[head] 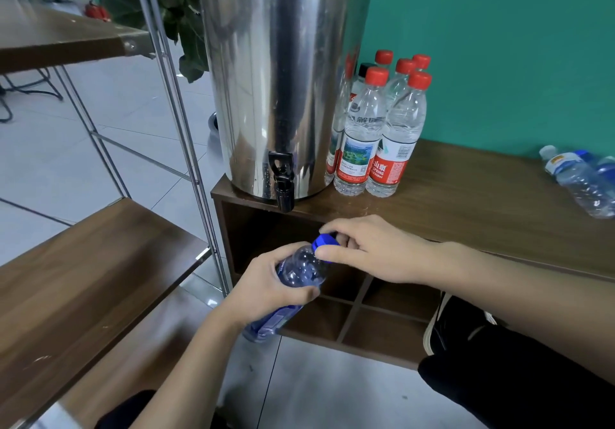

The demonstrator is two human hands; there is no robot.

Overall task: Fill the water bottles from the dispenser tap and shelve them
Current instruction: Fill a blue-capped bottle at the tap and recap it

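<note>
Head view is showing a person crouching before a low wooden cabinet (466,195), both hands working on a blue-tinted bottle (299,270) in the near middle. The left hand (266,289) is wrapping its fingers round the bottle's body, holding it tilted with the neck pointing up and to the right. The right hand (369,249) is pinching the blue cap (324,242) between thumb and curled fingers, the cap sitting on the neck. Just beyond and above them, the black tap (283,180) is sticking out from the steel dispenser (283,79), which is standing on the cabinet's left end. Red-capped bottles (379,129) are standing clustered just right of the dispenser. Two blue-capped bottles (579,179) are lying on the cabinet's far right. A wooden shelf rack (83,279) is standing at the left.
</note>
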